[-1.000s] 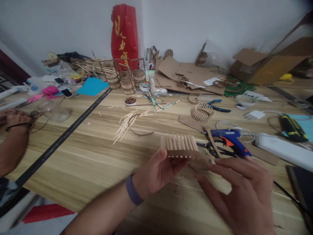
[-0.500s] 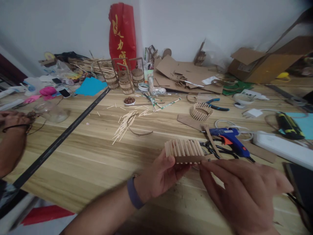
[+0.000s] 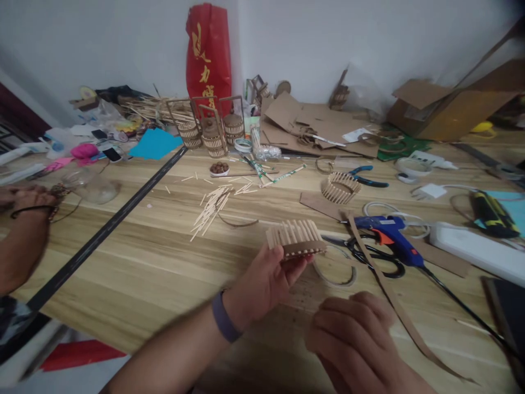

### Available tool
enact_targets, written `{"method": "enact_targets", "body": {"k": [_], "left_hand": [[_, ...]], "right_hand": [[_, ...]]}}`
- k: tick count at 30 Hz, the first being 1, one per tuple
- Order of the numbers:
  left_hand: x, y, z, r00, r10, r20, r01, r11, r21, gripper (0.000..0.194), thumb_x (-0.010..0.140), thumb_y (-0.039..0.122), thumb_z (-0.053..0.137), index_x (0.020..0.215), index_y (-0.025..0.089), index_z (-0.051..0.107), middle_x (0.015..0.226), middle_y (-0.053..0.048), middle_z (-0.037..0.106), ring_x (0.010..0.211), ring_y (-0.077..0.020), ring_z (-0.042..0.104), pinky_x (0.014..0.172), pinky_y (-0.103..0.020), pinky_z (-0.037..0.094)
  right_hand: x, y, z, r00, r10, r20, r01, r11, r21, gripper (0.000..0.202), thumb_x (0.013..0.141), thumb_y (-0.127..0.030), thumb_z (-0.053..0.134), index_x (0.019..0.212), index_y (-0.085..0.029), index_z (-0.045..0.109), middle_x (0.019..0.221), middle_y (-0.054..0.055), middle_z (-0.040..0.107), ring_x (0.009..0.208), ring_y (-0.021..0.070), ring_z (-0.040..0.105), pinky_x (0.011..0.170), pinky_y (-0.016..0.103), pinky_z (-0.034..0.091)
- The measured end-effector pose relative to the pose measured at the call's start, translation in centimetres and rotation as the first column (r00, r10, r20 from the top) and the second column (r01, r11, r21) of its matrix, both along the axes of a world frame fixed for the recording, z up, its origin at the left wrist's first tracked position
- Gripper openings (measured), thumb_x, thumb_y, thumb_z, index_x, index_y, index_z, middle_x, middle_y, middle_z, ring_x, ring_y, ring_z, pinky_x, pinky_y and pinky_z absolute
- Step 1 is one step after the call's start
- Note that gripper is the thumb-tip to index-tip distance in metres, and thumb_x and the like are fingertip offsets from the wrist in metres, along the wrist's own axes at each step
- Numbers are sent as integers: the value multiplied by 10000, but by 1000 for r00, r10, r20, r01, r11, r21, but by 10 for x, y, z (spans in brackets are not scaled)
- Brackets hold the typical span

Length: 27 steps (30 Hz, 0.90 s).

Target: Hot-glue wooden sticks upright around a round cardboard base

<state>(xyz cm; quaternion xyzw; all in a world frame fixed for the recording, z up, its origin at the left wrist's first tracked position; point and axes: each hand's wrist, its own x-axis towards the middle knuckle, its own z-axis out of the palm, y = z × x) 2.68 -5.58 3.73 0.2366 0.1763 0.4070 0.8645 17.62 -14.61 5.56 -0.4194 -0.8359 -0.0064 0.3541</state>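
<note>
My left hand (image 3: 256, 284), with a band on its wrist, grips a small basket wall (image 3: 297, 235) of short wooden sticks with a brown cardboard band along its lower edge. Apart from it, lower right, my right hand (image 3: 355, 339) is closed with curled fingers; whatever may be in them is hidden. Beyond the right hand lie a curled strip (image 3: 348, 282), black-handled scissors (image 3: 394, 268), a blue glue gun (image 3: 388, 232) and a long brown strip (image 3: 394, 306). A similar stick ring (image 3: 341, 187) stands farther back.
Loose sticks (image 3: 209, 213) are scattered left of centre. Several finished little baskets (image 3: 215, 145) with tall handles stand behind a bowl of brown beads (image 3: 219, 168). Pliers (image 3: 371, 180) and a white power strip (image 3: 471, 249) lie right. Another person's arm (image 3: 24, 246) rests at the left.
My right hand has come away from the stick piece and moved down toward me, its fingers now curled. The left hand has shifted the piece slightly left and tilted it.
</note>
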Motion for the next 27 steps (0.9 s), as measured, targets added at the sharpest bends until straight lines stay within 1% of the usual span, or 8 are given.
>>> {"method": "enact_targets", "body": {"k": [3, 8, 11, 15, 21, 24, 26, 27], "left_hand": [[-2, 7, -5, 999, 38, 38, -37, 999, -39, 342, 860, 364, 687, 1107, 130, 661, 1197, -96, 675, 1203, -222, 589, 1112, -335, 390], [-7, 19, -4, 995, 104, 13, -103, 993, -56, 297, 859, 343, 667, 1065, 130, 666, 1151, -89, 702, 1188, -221, 602, 1101, -325, 393], [-9, 24, 1, 988, 154, -9, -154, 987, -56, 290, 864, 338, 655, 1060, 123, 661, 1138, -98, 707, 1211, -236, 590, 1100, -331, 393], [-15, 31, 6, 982, 191, 1, -191, 978, -83, 335, 850, 338, 678, 1084, 100, 646, 1110, -108, 715, 1115, -233, 649, 1087, -330, 411], [-27, 41, 12, 970, 234, 70, -232, 972, -40, 487, 805, 457, 709, 1123, 94, 648, 1119, -120, 711, 1081, -250, 664, 1046, -320, 449], [-30, 40, 15, 973, 215, 89, -215, 977, -11, 543, 794, 511, 696, 1144, 100, 636, 1117, -127, 709, 1113, -268, 648, 1061, -350, 437], [-31, 38, 16, 978, 182, 102, -183, 983, 2, 588, 764, 532, 710, 1146, 92, 631, 1103, -138, 709, 1129, -285, 636, 1077, -371, 422], [-30, 37, 15, 981, 162, 105, -163, 987, 3, 609, 745, 538, 721, 1141, 85, 630, 1094, -145, 707, 1138, -295, 629, 1083, -379, 413]], "right_hand": [[-7, 4, 2, 992, 118, 46, -122, 988, 94, 205, 900, -49, 453, 898, -210, 580, 756, -18, 710, 795, 154, 631, 734, 338, 408], [-13, 8, 3, 983, 183, 23, -183, 983, 24, 223, 897, -32, 412, 842, -226, 508, 685, -34, 650, 723, 138, 602, 747, 326, 401], [-16, 6, 4, 983, 182, 8, -182, 983, -7, 215, 909, -65, 410, 799, -237, 477, 642, -37, 611, 655, 138, 565, 695, 319, 412], [-21, 3, 2, 987, 161, 21, -161, 987, -16, 272, 890, -57, 413, 685, -231, 453, 585, -23, 543, 602, 138, 513, 658, 312, 422], [-27, 1, -15, 975, 172, 142, -175, 985, 6, 360, 910, -135, 499, 566, -227, 451, 494, -43, 466, 515, 125, 426, 603, 318, 403], [-27, 6, -20, 975, 184, 127, -184, 983, -12, 266, 950, -188, 498, 697, -219, 573, 638, -7, 604, 644, 146, 532, 697, 332, 434], [-26, 10, -22, 980, 192, 50, -189, 980, -60, 239, 976, -163, 421, 874, -213, 631, 829, 40, 680, 803, 165, 589, 760, 336, 445], [-26, 12, -22, 982, 187, -8, -187, 980, -73, 252, 985, -153, 395, 919, -209, 631, 844, 43, 682, 812, 161, 589, 748, 325, 442]]}}
